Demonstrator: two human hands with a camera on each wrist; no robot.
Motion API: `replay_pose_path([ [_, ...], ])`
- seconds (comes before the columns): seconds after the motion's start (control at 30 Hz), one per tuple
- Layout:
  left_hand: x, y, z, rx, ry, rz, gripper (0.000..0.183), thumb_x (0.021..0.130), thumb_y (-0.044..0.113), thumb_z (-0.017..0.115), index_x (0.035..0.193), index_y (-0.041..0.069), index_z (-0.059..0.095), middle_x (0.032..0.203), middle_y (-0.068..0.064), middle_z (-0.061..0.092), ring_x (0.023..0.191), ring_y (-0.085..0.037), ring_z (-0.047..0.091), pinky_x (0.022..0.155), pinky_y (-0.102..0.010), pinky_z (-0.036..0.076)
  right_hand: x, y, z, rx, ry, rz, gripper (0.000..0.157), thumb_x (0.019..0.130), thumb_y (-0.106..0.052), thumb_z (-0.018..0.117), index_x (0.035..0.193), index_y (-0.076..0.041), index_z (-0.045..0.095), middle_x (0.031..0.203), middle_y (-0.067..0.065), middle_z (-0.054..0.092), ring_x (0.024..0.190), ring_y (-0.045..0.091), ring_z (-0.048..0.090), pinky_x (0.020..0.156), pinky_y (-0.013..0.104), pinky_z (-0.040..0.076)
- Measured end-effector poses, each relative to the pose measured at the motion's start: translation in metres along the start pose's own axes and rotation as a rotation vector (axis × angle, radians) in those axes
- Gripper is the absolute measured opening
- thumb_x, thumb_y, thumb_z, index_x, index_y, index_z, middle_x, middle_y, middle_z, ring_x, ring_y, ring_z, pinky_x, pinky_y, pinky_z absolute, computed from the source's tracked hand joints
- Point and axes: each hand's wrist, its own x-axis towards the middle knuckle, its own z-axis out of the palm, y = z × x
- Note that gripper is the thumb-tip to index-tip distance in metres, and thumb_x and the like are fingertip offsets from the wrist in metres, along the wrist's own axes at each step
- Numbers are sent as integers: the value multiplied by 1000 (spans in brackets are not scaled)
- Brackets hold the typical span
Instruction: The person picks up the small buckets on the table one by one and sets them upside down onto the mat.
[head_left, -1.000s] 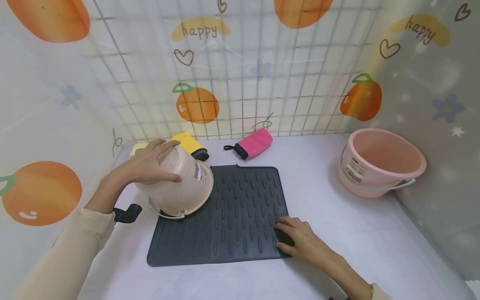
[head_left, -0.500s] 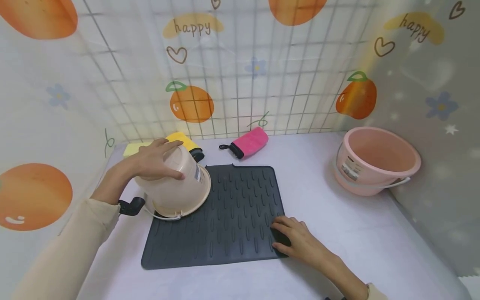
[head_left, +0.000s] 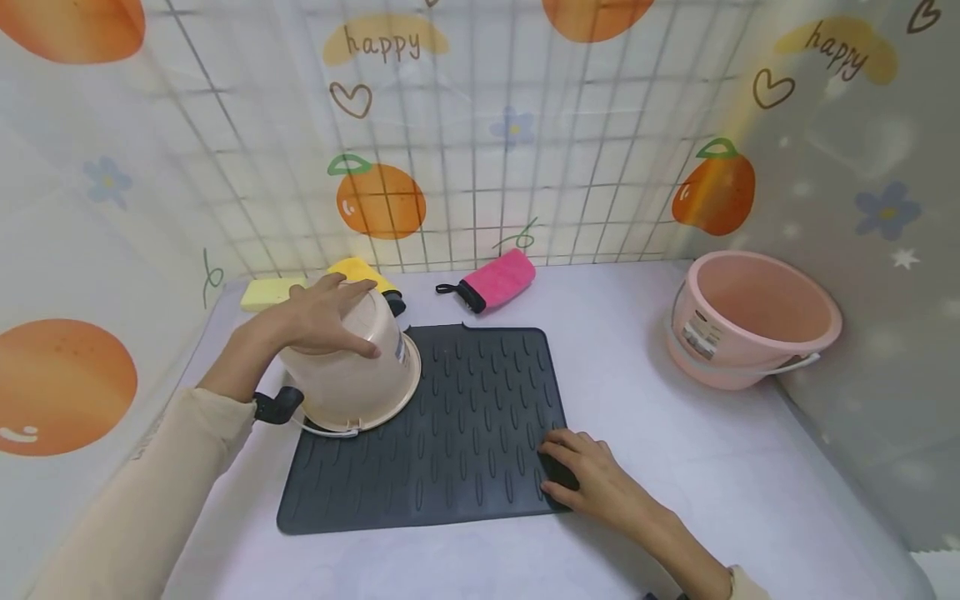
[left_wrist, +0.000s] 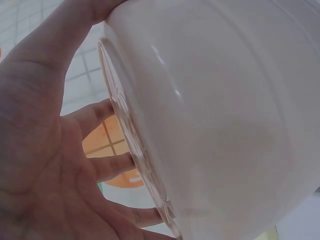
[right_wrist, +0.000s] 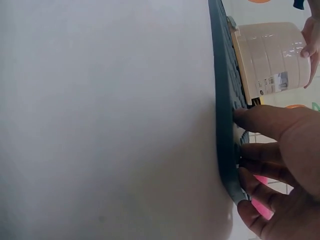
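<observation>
A beige bucket (head_left: 348, 379) stands upside down on the left part of a dark grey ridged mat (head_left: 465, 433). My left hand (head_left: 326, 321) grips its upturned base from above, thumb toward the front and fingers over the far side. In the left wrist view the fingertips bend around the edge of that base. The bucket's white handle (head_left: 330, 433) hangs at the lower left of its rim. My right hand (head_left: 600, 479) rests its fingertips on the mat's right edge, thumb and fingers apart; the right wrist view shows them along the mat's raised edge (right_wrist: 222, 105).
A pink bucket (head_left: 750, 321) stands upright at the right by the curtain. Along the back lie a pink cloth pouch (head_left: 504, 281) with a black end, a yellow one (head_left: 358, 271) partly behind the beige bucket, and a pale yellow block (head_left: 270, 293). A patterned curtain (head_left: 585, 108) hangs behind.
My left hand and the bucket's base have shifted slightly right over the mat, and the bucket's label has turned further away. The right hand stays at the mat's edge. The head view has shifted a little.
</observation>
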Motion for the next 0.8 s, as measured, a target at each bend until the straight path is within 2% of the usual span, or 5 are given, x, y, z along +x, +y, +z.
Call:
replay_pose_path([
  [0.23, 1, 3, 1, -17, -43, -26, 115, 74, 70, 73, 161, 17, 19, 159, -33, 10, 131, -72, 14, 98, -81, 18, -1, 0, 1, 3, 12, -4, 48, 86, -29, 80, 124, -3, 67, 130, 9, 57, 114, 24, 55, 80, 39, 46],
  [0.4, -1, 4, 3, -8, -4, 2, 112, 78, 70, 70, 161, 14, 19, 161, -29, 9, 142, -60, 4, 103, -81, 7, -1, 0, 3, 2, 7, 1, 47, 86, -29, 80, 124, -3, 66, 130, 8, 57, 113, 24, 55, 80, 39, 46],
  [0.5, -5, 6, 7, -27, 92, -13, 108, 79, 74, 67, 160, 19, 21, 164, -21, 7, 145, -54, -1, 99, -85, 5, -1, 0, 3, 5, -2, -1, 47, 87, -30, 79, 124, -3, 66, 130, 8, 57, 113, 24, 55, 80, 39, 46],
  [0.6, -13, 10, 11, -86, 228, -7, 101, 80, 72, 68, 159, 24, 28, 164, -16, 11, 145, -54, 4, 94, -87, 12, -1, 0, 3, 11, -10, 2, 47, 88, -30, 79, 124, -4, 66, 130, 8, 57, 114, 23, 55, 82, 40, 47],
  [0.8, -22, 26, 23, -254, 443, 156, 78, 86, 48, 75, 152, 24, 43, 153, -12, 36, 139, -43, 30, 105, -67, 29, 1, 1, 2, 16, -7, 13, 47, 87, -29, 80, 125, -4, 66, 130, 7, 56, 113, 22, 54, 82, 40, 46],
])
